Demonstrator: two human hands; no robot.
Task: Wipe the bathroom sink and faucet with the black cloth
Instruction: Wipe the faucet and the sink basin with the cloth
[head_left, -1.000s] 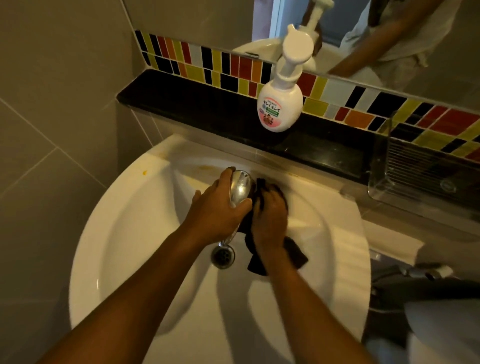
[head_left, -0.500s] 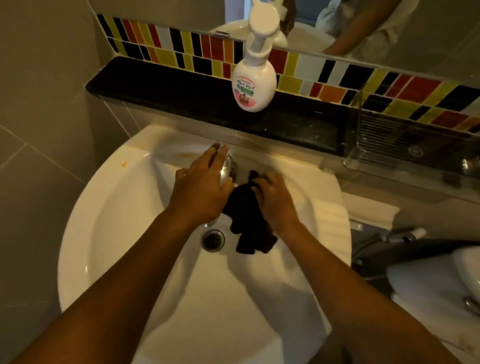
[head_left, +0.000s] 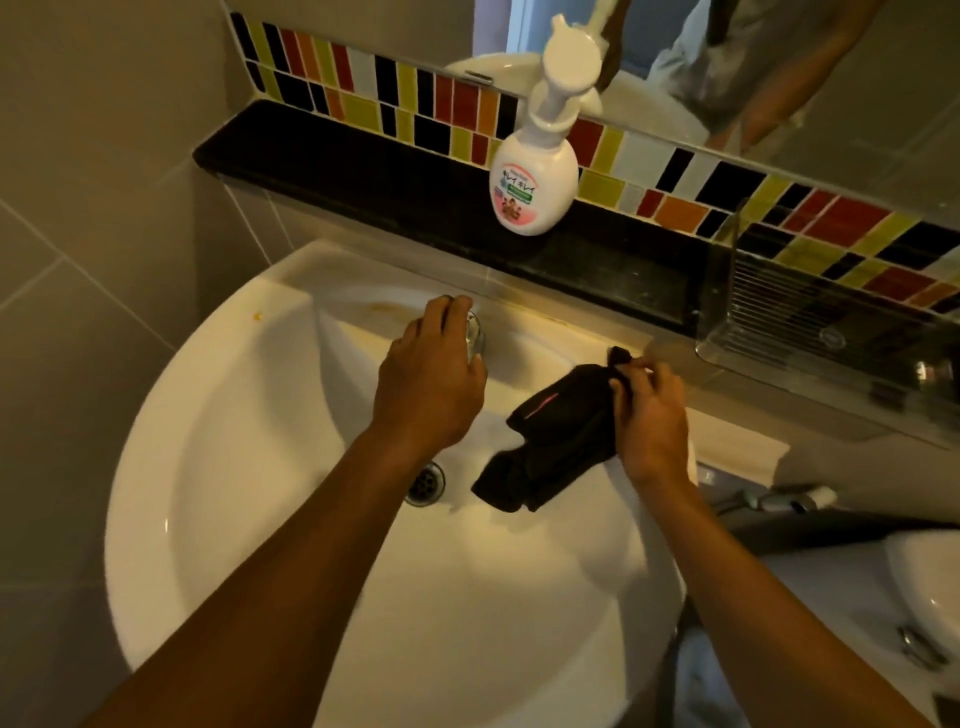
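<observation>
Cloth (head_left: 550, 441), black, limp and light, droops over the sink's (head_left: 218, 467) right rim, pinched at its far corner by the right hand (head_left: 649, 415), best bunched for wiping, while the left hand (head_left: 428, 384) clasps the slick faucet (head_left: 474, 332).

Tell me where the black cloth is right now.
In the head view the black cloth hangs from the right hand over the right side of the sink, just right of the drain and the left hand on the faucet.

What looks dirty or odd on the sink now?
A small orange spot sits on the sink rim at left, and a brownish stain marks the back ledge near the faucet. Nothing looks broken.
</observation>
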